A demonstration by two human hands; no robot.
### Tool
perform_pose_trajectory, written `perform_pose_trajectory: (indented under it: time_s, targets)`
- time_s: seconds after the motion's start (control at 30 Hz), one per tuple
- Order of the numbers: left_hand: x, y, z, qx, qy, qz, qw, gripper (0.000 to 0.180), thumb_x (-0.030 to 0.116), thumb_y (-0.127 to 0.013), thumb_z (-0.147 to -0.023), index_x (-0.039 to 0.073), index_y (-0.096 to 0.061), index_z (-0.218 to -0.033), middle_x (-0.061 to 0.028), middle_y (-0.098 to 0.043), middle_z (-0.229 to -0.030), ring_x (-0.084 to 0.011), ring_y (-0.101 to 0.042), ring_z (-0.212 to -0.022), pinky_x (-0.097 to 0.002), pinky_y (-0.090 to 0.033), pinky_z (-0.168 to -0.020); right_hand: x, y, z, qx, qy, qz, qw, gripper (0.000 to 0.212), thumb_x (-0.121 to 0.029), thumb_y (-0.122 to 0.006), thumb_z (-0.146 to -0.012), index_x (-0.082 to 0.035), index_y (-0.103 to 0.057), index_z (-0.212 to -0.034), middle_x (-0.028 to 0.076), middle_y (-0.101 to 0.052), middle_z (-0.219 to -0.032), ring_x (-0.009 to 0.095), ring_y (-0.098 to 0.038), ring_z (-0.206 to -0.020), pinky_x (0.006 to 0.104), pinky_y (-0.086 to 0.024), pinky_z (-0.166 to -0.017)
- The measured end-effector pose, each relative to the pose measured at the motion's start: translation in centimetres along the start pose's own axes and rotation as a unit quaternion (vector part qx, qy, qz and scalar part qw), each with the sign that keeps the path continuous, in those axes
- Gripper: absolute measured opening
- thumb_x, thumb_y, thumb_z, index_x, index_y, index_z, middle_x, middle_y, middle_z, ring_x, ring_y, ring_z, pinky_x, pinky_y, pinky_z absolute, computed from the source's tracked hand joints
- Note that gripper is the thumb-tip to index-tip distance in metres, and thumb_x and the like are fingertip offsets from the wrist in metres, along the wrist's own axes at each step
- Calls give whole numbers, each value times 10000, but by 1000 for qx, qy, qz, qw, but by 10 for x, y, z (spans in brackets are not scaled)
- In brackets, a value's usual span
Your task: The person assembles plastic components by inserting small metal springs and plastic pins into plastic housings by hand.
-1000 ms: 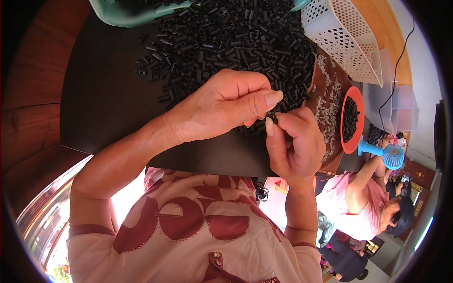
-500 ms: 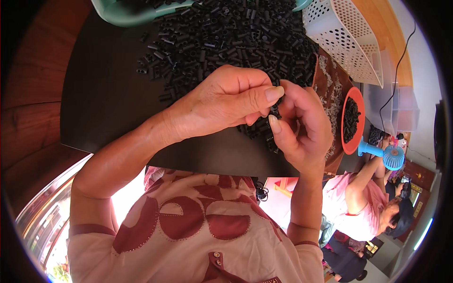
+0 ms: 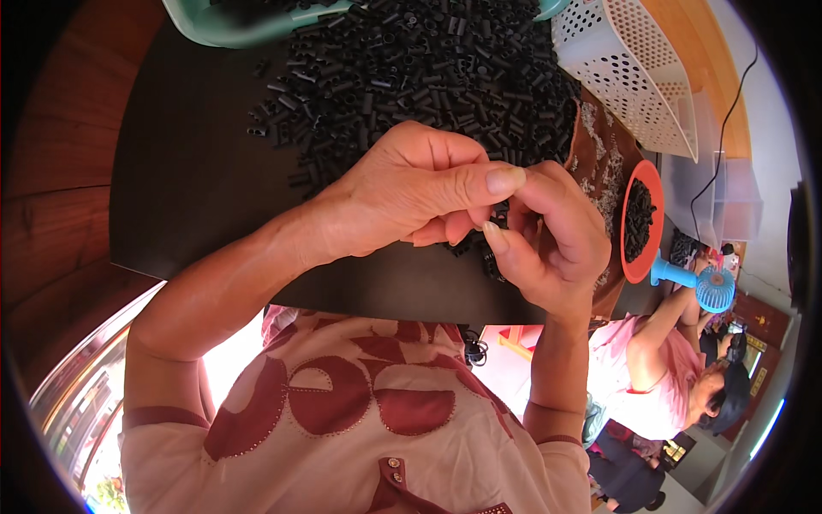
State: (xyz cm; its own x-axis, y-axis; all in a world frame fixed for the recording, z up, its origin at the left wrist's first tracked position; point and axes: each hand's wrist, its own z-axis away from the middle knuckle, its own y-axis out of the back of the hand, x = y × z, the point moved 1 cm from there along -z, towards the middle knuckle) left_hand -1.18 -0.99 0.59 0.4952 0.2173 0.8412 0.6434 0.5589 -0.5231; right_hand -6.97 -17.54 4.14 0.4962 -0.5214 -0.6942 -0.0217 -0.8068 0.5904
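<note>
So I've got one big heap of little black plastic tubes (image 3: 428, 77) on the dark table mat (image 3: 188, 188), too many to count, plus one white perforated basket (image 3: 634, 77), one teal tray (image 3: 248, 21) and one orange dish (image 3: 640, 221) of more tubes. My left hand (image 3: 411, 193) and right hand (image 3: 548, 236) are curled, fingertips pressed together, just below the heap. Can't tell what's pinched between them.

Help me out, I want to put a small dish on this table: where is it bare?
Bare dark tabletop lies left of the pile of black tubes, down to the near edge under the left hand. Crowded: the pile, the white perforated basket and orange dish to the right.
</note>
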Motion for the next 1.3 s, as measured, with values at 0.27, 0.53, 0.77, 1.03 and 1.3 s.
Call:
perform_pose_trajectory:
  time_s: [0.27, 0.53, 0.77, 1.03, 1.3]
  targets:
    - [2, -3, 3, -13, 9, -16, 1000, 368, 339, -600, -919, 60, -581, -680, -13, -550, -551, -38, -456, -424, -180, -306, -336, 2, -13, 5, 68, 10, -76, 995, 264, -69, -749, -686, -19, -607, -903, 16, -515, -621, 76, -425, -490, 218, -332, -425]
    - [3, -3, 5, -32, 33, 21, 999, 373, 339, -590, -925, 63, -562, -674, -10, -563, -559, -42, -455, -403, -181, -303, -324, 4, -17, 7, 92, 13, -77, 993, 250, -87, -758, -688, -24, -573, -844, -1, -474, -580, 66, -405, -474, 210, -304, -413]
    - [5, -6, 5, -33, 39, 7, 999, 368, 322, -582, -932, 50, -563, -684, -21, -576, -564, -45, -456, -402, -184, -304, -321, 3, -19, 10, 120, 31, -60, 990, 239, -56, -758, -678, -15, -572, -822, 4, -466, -576, 66, -413, -470, 208, -302, -406]
    - [-3, -2, 2, -25, 3, 29, 999, 329, 312, -557, -947, 26, -594, -788, -31, -567, -623, -57, -445, -446, -195, -322, -372, -3, -7, 4, 83, 41, -24, 995, 300, -37, -753, -689, 17, -634, -959, 11, -476, -612, 76, -422, -477, 224, -307, -413]
    - [1, -5, -5, -33, 1, 14, 999, 286, 299, -580, -933, 22, -597, -865, -17, -549, -651, -48, -409, -479, -193, -303, -417, 1, 4, 4, 47, 61, 34, 996, 391, -32, -734, -700, 14, -626, -1074, 15, -479, -636, 84, -437, -494, 230, -322, -423]
